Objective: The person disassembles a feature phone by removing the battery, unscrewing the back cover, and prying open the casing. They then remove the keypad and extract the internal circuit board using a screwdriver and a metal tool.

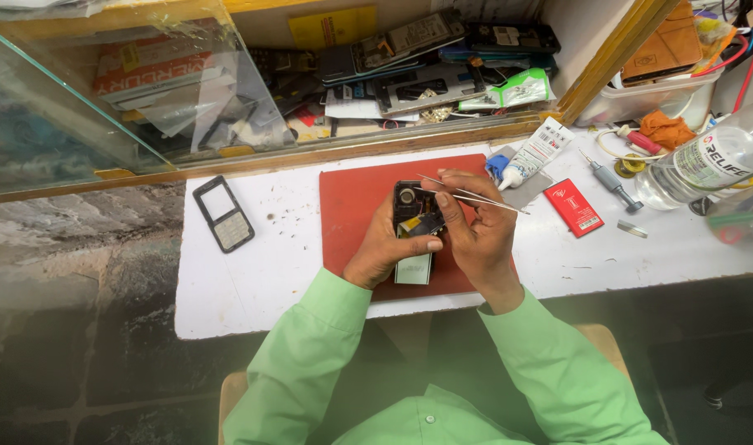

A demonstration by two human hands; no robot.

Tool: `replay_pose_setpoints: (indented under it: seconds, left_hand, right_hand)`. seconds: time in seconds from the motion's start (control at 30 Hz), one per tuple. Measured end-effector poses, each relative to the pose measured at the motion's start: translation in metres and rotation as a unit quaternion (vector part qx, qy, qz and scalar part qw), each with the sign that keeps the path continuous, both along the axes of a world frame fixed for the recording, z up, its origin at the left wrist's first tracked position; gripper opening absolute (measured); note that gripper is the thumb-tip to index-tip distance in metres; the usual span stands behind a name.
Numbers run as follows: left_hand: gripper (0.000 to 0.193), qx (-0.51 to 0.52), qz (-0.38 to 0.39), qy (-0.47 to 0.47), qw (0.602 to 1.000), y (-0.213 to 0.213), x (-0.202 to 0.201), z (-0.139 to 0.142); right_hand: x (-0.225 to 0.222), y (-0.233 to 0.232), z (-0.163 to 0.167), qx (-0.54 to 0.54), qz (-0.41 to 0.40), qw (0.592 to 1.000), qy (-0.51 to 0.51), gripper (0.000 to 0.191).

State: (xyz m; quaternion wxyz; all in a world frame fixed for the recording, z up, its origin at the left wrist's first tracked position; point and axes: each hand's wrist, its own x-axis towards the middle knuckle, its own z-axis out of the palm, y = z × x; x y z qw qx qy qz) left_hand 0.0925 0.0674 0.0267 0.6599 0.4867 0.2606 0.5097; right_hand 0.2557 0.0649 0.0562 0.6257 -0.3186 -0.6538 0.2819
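Note:
Over a red mat point(353, 206) on the white bench point(253, 280), my left hand point(385, 247) holds an opened black phone body point(411, 206) with its inner parts showing. My right hand point(475, 227) grips thin metal tweezers point(475, 196), their tips touching the top of the phone near a round part. A pale flat piece point(413, 269) lies under the phone on the mat. Both arms wear light green sleeves.
A phone front cover with keypad point(222, 214) lies left of the mat. Right of it are a glue tube point(535, 154), a red battery point(573, 208), a screwdriver point(611, 180) and a clear bottle point(706, 165). A glass case point(105, 91) and a cluttered shelf of phones point(418, 58) stand behind.

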Motion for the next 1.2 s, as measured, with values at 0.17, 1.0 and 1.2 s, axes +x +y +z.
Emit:
replay_pose_setpoints:
  seconds: [0.17,1.0,1.2]
  left_hand:
    - [0.074,0.015,0.014,0.025,0.999,-0.002,0.001,0.000]
    - [0.046,0.005,-0.021,0.053,0.998,-0.002,0.004,-0.001]
    - [0.043,0.016,-0.044,0.040,0.998,-0.001,0.005,-0.004]
  right_hand:
    - [0.010,0.011,0.002,-0.063,0.085,0.993,0.043,0.017]
    - [0.041,0.034,0.030,-0.219,0.203,0.953,0.042,0.021]
    - [0.047,0.026,0.033,-0.220,0.207,0.952,0.044,0.023]
